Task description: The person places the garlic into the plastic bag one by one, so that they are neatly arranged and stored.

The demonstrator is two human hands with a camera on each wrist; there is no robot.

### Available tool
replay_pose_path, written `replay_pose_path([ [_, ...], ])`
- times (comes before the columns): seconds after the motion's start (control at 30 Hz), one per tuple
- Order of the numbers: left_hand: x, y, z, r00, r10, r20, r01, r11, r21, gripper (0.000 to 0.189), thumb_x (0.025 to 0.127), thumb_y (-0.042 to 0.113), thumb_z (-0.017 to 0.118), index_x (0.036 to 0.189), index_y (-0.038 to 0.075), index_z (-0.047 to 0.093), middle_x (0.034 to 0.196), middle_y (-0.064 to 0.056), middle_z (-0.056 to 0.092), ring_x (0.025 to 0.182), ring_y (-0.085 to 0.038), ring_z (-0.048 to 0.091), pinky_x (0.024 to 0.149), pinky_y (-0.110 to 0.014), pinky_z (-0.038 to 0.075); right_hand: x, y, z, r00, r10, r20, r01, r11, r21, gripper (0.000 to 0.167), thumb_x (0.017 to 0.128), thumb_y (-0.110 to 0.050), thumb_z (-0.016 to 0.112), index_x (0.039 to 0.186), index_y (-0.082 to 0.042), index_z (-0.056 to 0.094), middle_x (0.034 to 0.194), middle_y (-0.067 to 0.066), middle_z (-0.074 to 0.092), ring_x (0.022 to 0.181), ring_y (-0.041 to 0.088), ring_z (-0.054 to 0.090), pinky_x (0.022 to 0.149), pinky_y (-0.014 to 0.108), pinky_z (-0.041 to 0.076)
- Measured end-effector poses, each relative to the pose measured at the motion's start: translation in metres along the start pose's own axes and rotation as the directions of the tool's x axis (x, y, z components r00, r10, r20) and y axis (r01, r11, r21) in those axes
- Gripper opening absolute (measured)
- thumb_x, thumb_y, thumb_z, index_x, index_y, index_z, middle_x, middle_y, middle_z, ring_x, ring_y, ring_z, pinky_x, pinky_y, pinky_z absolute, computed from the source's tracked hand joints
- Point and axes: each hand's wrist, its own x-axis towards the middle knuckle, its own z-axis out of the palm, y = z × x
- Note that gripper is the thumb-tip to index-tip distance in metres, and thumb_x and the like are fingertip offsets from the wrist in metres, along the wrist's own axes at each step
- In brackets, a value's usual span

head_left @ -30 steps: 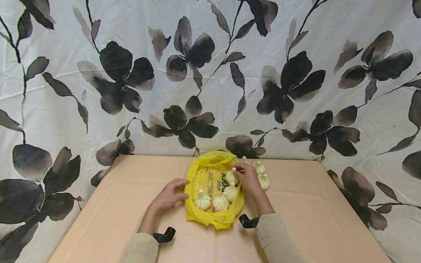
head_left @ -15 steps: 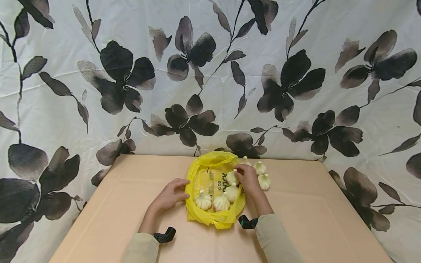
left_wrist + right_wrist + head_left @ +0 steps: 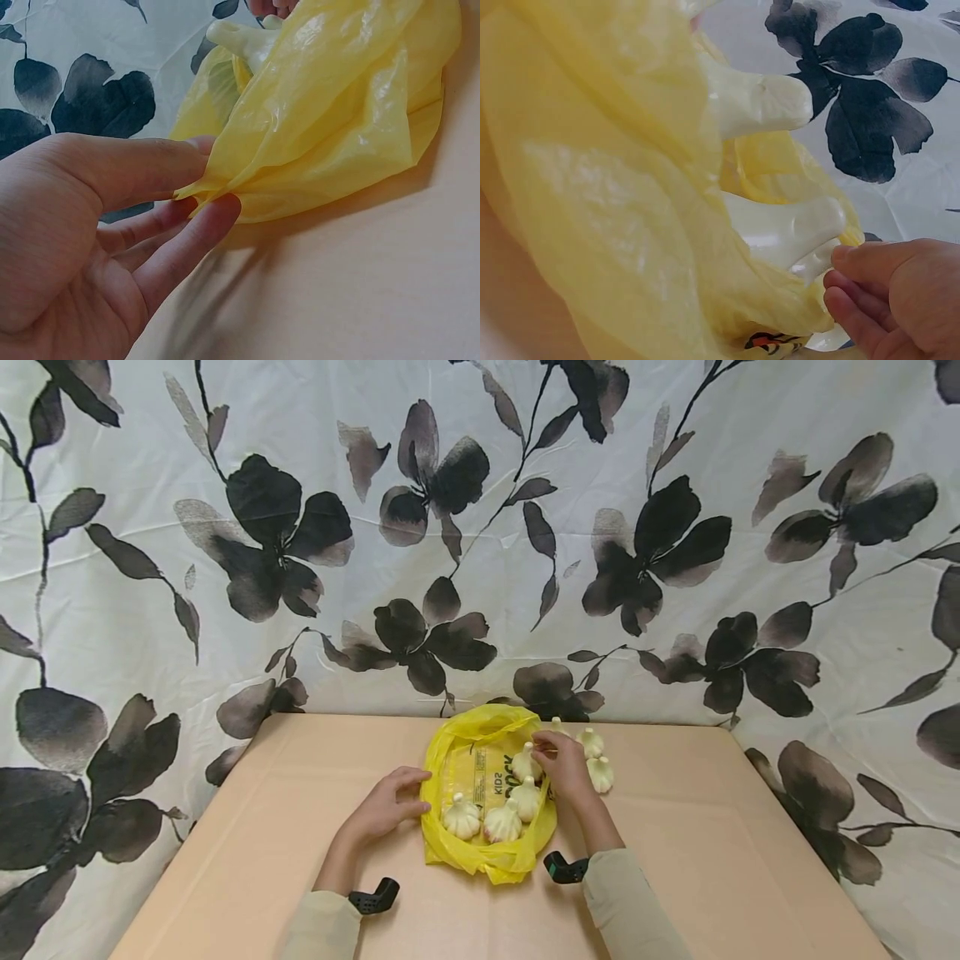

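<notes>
A yellow plastic bag (image 3: 491,862) with dark print lies on the table, its mouth spread wide. Several white garlic bulbs (image 3: 461,817) sit inside it, near the front and right side. At the bag's left rim, my left hand (image 3: 390,803) pinches the plastic between thumb and fingers, plain in the left wrist view. My right hand (image 3: 564,764) pinches at the right rim, its fingertips (image 3: 841,257) beside the stem of a garlic bulb (image 3: 787,229). In the left wrist view, one pale stem (image 3: 244,41) rises behind the bag's folds.
More garlic bulbs (image 3: 600,774) lie outside the bag, just right of and behind my right hand. The table (image 3: 675,827) has a peach-coloured cover. A white cloth (image 3: 517,635) with dark flowers hangs along its back edge. Each wrist wears a black device (image 3: 375,897).
</notes>
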Motion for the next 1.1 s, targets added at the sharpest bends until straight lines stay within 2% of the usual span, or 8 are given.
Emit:
replay_pose_path([
  [0.33,0.002,0.002,0.001,1.0,0.001,-0.003,-0.001,1.0,-0.014,0.052,0.084,0.024,0.075,0.132,0.014,0.059,0.135,-0.003,0.054,0.128,-0.027,0.049,0.113,-0.055,0.032,0.003,-0.003,-0.008,0.999,-0.041,-0.027,0.042,0.998,0.043,0.032,0.086,0.0,0.069,0.118,0.0,0.066,0.108,0.016,0.068,0.099,0.029,0.067,0.088,0.043,0.057],
  [0.6,0.003,0.003,0.001,1.0,0.001,-0.007,-0.001,1.0,-0.016,0.052,0.083,0.024,0.075,0.132,0.014,0.059,0.135,-0.004,0.054,0.128,-0.028,0.049,0.113,-0.054,0.033,0.005,-0.004,-0.014,0.999,-0.01,-0.033,0.013,0.995,0.101,0.032,0.087,-0.004,0.069,0.118,-0.002,0.066,0.108,0.015,0.07,0.1,0.028,0.067,0.09,0.041,0.056],
  [0.93,0.008,0.001,0.004,1.0,0.018,-0.013,-0.018,1.0,-0.018,0.052,0.083,0.021,0.074,0.132,0.011,0.059,0.136,-0.005,0.053,0.13,-0.029,0.048,0.114,-0.054,0.031,0.007,-0.002,-0.026,0.999,-0.032,-0.025,0.034,0.996,0.08,0.036,0.087,-0.005,0.069,0.123,-0.003,0.064,0.111,0.016,0.069,0.103,0.03,0.065,0.089,0.042,0.056],
  [1.1,0.009,0.0,0.005,1.0,0.006,-0.01,-0.006,1.0,-0.017,0.053,0.084,0.022,0.074,0.133,0.013,0.058,0.136,-0.005,0.053,0.129,-0.029,0.05,0.114,-0.054,0.032,0.007,-0.001,-0.033,0.999,-0.043,-0.032,0.046,0.996,0.078,0.035,0.087,-0.005,0.069,0.121,-0.003,0.065,0.111,0.016,0.069,0.103,0.03,0.066,0.089,0.042,0.056],
])
